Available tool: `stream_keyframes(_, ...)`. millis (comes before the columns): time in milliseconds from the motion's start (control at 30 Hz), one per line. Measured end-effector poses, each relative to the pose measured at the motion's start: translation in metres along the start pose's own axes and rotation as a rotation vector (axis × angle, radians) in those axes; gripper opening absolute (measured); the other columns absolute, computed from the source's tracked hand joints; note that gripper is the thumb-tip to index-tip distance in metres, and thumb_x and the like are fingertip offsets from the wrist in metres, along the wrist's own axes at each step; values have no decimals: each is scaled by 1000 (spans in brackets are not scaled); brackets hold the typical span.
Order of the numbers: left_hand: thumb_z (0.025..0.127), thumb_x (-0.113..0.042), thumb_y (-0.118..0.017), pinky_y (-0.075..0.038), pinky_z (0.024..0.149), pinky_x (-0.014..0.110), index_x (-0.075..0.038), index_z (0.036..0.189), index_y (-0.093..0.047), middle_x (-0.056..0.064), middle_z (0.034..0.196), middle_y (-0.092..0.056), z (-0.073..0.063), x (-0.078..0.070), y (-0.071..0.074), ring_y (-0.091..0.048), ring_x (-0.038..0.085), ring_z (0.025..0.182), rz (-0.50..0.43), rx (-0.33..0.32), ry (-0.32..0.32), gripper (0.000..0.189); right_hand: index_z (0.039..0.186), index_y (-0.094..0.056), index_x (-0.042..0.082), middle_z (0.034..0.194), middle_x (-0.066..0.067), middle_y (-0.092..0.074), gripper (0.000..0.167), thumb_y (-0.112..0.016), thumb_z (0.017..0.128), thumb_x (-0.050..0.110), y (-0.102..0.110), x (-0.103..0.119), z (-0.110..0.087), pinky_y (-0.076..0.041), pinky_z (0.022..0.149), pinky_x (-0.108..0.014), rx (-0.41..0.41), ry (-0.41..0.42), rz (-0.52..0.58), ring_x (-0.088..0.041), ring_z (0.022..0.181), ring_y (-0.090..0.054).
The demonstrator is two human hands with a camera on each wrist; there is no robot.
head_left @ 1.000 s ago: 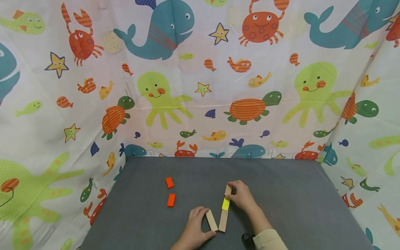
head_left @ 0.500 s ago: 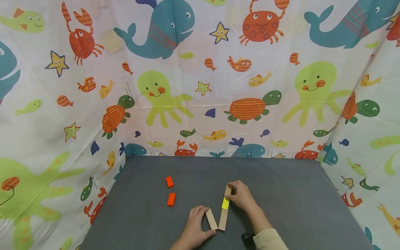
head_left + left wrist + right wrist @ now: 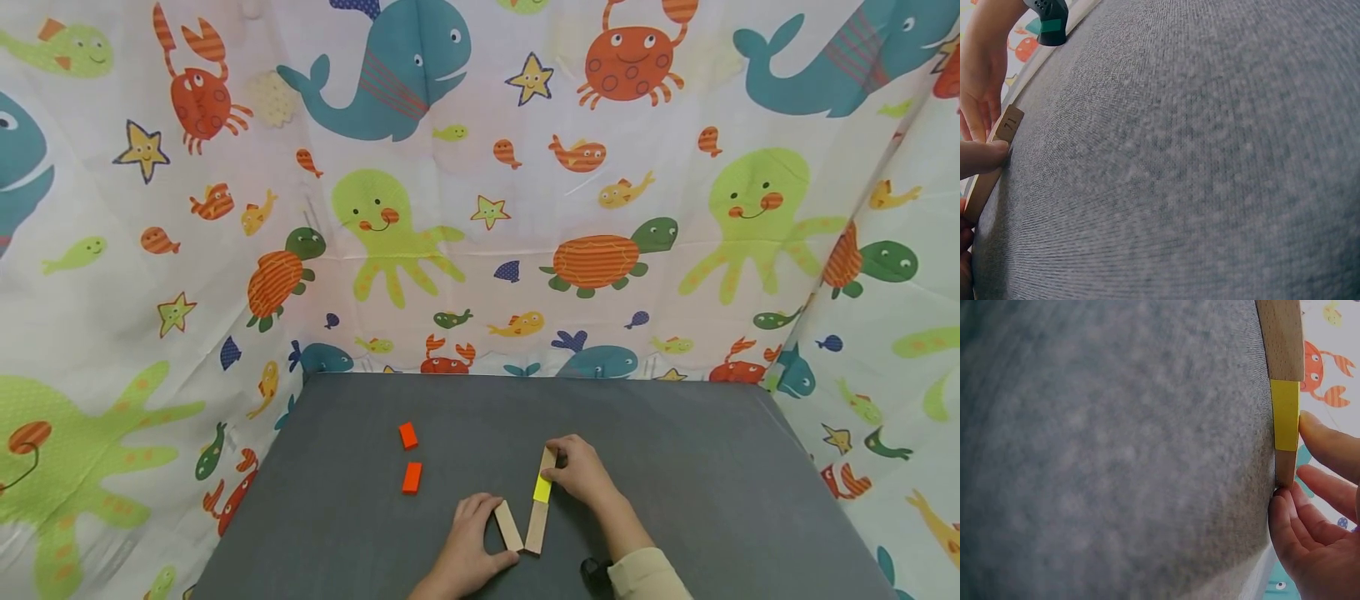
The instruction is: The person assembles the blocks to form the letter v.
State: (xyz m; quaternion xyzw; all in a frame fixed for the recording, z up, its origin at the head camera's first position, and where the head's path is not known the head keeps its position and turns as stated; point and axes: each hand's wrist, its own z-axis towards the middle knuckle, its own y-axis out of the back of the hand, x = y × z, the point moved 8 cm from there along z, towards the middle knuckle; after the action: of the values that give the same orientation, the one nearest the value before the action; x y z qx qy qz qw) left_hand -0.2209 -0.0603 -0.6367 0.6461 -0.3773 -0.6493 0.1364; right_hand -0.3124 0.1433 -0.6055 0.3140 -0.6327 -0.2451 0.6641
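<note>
Toward six o'clock in the head view, on the grey cloth-covered table (image 3: pixel 690 475), holds with the left hand (image 3: pixel 466 546) a slanted, pale wooden oblong block (image 3: pixel 508 527), by fingers at eleven o'clock and thumb at five. Toward five o'clock, closely grips with the right hand (image 3: pixel 581 471) the end of a far pale wooden block (image 3: pixel 1285 469), touching with the thumb a bright yellow rectangular block (image 3: pixel 542 490). Continues in line toward six o'clock with a long pale wooden block (image 3: pixel 536 527), butted against the yellow one. Toward seven o'clock, shows a near red-orange rectangular block (image 3: pixel 412 478) and, toward its twelve o'clock, a far red-orange rectangular block (image 3: pixel 408 436). Compared with a second ago, keeps both grips and every block in place, but for a slight drift of view.
</note>
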Motion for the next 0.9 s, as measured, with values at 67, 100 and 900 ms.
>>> stream_keyframes(67,73,-42,-89,-44,102,56,-12,139,-57,6,137,-51,1,0,-1,-42,29,128,1,2,1,79,124,-70,2,120,-13,-62,49,-87,79,15,2,0,0,-54,87,-46,0,1,-1,-25,100,-61)
stream_keyframes(100,73,-42,-89,-44,102,56,-12,139,-57,6,137,-51,2,0,-1,-42,30,127,0,2,-2,80,124,-70,2,120,-13,-62,49,-87,79,15,2,0,-1,-54,87,-46,0,0,0,-25,100,-62)
stream_keyframes(900,74,-44,-88,-43,103,58,-14,140,-56,7,139,-50,2,2,-2,-41,32,129,4,33,16,80,132,-65,4,142,-13,-57,64,-89,76,22,0,5,-23,-50,99,-55,5,49,5,-36,122,-60)
